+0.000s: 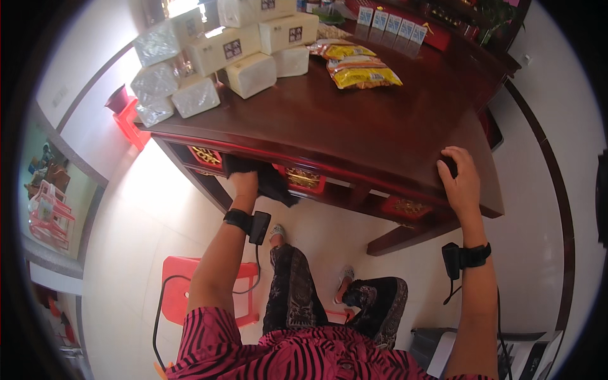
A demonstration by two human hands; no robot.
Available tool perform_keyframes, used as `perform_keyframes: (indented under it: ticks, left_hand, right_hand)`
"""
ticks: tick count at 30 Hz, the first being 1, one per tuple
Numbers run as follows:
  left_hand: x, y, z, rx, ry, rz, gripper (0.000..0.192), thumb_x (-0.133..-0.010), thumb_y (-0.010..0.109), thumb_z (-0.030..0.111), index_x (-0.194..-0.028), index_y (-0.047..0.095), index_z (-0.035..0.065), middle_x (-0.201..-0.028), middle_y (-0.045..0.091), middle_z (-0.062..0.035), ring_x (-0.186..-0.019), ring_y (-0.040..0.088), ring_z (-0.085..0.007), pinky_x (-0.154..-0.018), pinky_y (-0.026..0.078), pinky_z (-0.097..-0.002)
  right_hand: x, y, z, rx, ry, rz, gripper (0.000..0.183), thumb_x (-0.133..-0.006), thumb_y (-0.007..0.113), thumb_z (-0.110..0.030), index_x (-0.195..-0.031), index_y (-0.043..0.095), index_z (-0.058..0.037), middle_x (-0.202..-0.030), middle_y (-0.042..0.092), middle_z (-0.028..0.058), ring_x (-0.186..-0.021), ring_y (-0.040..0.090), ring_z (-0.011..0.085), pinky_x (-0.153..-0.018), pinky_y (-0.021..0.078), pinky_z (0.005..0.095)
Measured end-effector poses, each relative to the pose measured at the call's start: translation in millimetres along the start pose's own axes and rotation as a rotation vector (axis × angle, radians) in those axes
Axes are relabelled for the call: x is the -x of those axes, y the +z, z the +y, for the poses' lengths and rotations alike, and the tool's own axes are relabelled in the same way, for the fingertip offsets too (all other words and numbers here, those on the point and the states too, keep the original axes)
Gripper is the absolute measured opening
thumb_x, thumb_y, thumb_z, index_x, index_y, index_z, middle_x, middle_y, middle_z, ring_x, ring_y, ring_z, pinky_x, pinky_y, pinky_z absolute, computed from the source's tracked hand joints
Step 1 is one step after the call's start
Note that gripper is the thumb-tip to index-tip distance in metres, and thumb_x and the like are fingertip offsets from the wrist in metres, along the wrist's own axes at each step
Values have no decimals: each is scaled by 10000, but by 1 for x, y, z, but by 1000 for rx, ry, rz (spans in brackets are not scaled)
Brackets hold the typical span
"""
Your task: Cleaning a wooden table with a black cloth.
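Note:
My left hand (244,183) grips a black cloth (274,183) at the front side of a dark red-brown wooden table (361,123). The cloth lies against the rail below the tabletop, between two carved panels, and one end of it hangs down. My fingers are hidden in the fabric. To its left is a gold-on-red carved panel (205,156), and to its right another gold carved panel (303,178). My right hand (461,183) rests on the tabletop near the right corner, thumb apart from the fingers, holding nothing.
Several wrapped tissue packs (247,75) are stacked at the table's left end. Yellow snack bags (365,72) lie farther back, near a row of small boxes (393,23). A red plastic stool (178,290) stands on the floor by my left arm. Cables hang from both wrist devices.

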State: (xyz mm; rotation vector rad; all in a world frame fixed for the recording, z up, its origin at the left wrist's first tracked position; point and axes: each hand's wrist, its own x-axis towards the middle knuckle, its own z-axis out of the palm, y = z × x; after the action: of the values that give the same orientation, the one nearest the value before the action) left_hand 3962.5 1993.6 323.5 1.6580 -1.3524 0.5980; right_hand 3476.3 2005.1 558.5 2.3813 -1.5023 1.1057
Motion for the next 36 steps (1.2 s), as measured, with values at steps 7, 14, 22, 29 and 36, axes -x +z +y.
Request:
perform_keyframes:
  ticks: [7, 14, 22, 29, 36]
  left_hand:
    - [1, 0, 9, -111, -37, -52, 353, -832, 594, 182, -1142, 595, 13, -1111, 620, -215, -990, 579, -434, -889, 461, -475]
    - [-2, -26, 49, 52, -317, -118, 375, -826, 631, 296, -1092, 590, 36, -1031, 606, -251, -971, 587, -429, -794, 485, -477]
    - [-10, -42, 16, 19, -122, -355, 160, -791, 622, 154, -897, 665, 42, -954, 653, -166, -916, 612, -383, -758, 496, -433]
    - [-19, -30, 21, 81, -16, -51, 181, -791, 604, 146, -932, 687, 69, -953, 655, -156, -898, 617, -351, -772, 492, -426]
    - [11, -2, 16, 44, -173, -220, 301, -829, 606, 230, -1065, 640, 47, -1045, 639, -212, -979, 594, -421, -830, 477, -478]
  right_hand:
    - [-4, -5, -3, 7, -21, 19, 264, -848, 637, -220, -1026, 625, -25, -1123, 620, 119, -1055, 577, 310, -909, 454, 387]
    - [0, -5, 8, 22, -44, 47, 274, -844, 637, -234, -1021, 631, -25, -1119, 624, 112, -1047, 578, 313, -899, 458, 395]
    - [3, -4, 7, 20, -13, 35, 289, -838, 636, -261, -1016, 642, -34, -1114, 627, 103, -1037, 581, 309, -900, 460, 404]
    - [4, -5, 8, 43, -8, 37, 290, -845, 635, -257, -1028, 635, -32, -1124, 623, 104, -1054, 576, 312, -914, 455, 405]
    - [0, -6, 4, 58, 12, 19, 278, -849, 632, -248, -1023, 635, -31, -1125, 622, 101, -1058, 575, 307, -915, 453, 405]
